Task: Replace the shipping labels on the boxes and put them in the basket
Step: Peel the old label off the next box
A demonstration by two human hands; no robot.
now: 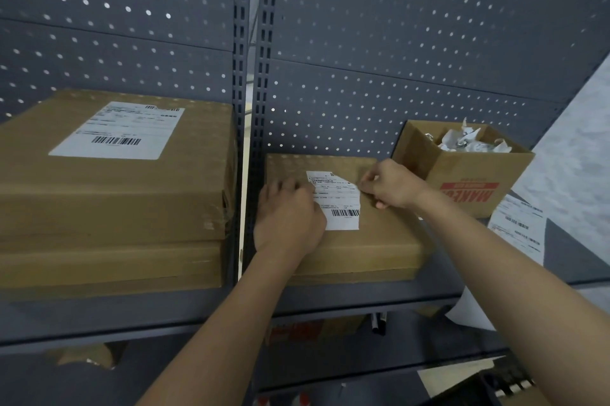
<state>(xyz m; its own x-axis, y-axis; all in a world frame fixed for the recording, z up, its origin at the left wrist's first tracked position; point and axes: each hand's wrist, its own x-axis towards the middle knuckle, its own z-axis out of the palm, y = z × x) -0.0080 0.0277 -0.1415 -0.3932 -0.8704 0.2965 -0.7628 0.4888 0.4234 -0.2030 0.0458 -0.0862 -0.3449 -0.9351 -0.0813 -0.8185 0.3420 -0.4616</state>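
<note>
Head view of a grey metal shelf (363, 293) backed by a perforated panel (396, 42). A flat cardboard box (379, 240) lies in the right-hand bay, top face up, and carries a white shipping label (341, 204) with its barcode toward the viewer. The left hand (287, 217) rests on the box at the label's left edge, its fingers (297, 186) close together and bent; whether they pinch the paper or only press on it cannot be told. The right hand (392, 186) reaches in from the right, thumb and forefinger pinching the label at its upper right corner, where the paper's outline is cut away on a slant. In the left-hand bay stands a stack of larger boxes (109, 207), the top one bearing its own label (115, 131). Behind and to the right of the flat box, near it, is an open carton (462, 174) holding crumpled white paper (468, 141). A printed sheet (518, 227) lies on the shelf just right of the carton.
</note>
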